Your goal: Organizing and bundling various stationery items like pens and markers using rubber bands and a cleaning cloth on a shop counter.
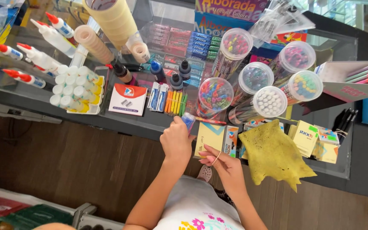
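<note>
My left hand point(175, 141) is closed around a small clear packet with blue contents point(188, 120), holding it at the front edge of a glass display counter point(120, 120). My right hand point(223, 164) pinches a thin rubber band point(216, 159) right beside a yellow sticky-note pad point(210, 137) on the counter. A yellow cloth point(273, 154) lies just right of that hand, draped over the counter edge.
On the counter stand clear tubs of coloured pens point(214, 96), several ink bottles point(176, 81), a tray of white-capped bottles point(74, 90), glue bottles point(39, 57), tape rolls point(111, 19), a flat white and red box point(127, 99) and sticky-note packs point(305, 136). Brown wood floor point(73, 166) lies below.
</note>
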